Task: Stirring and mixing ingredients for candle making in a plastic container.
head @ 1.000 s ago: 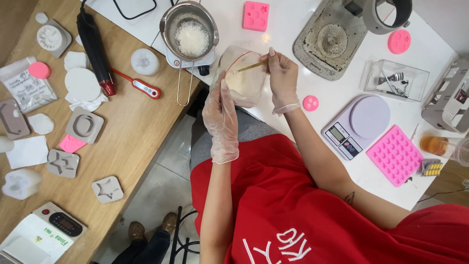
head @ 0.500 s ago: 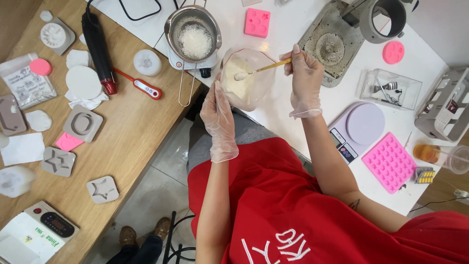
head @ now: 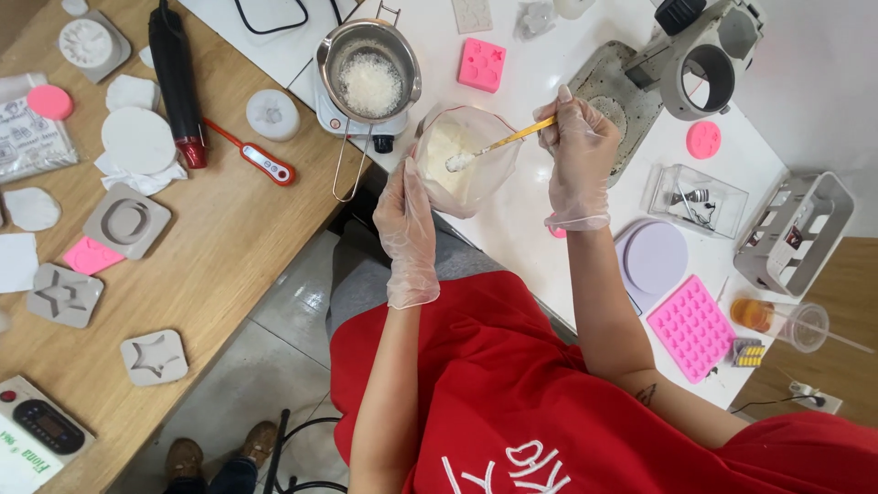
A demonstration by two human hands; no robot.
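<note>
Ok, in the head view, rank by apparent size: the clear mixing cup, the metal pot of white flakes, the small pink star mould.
1-2. Clear mixing cup and metal pot: look about alike; the cup is lifted nearer the camera, so unsure.
3. Pink star mould: clearly smallest.

Bowl sits at the counter edge between both hands, stick dipping into it from the right, pot just behind-left on its burner, scale off right, moulds lying on the left counter.
</note>
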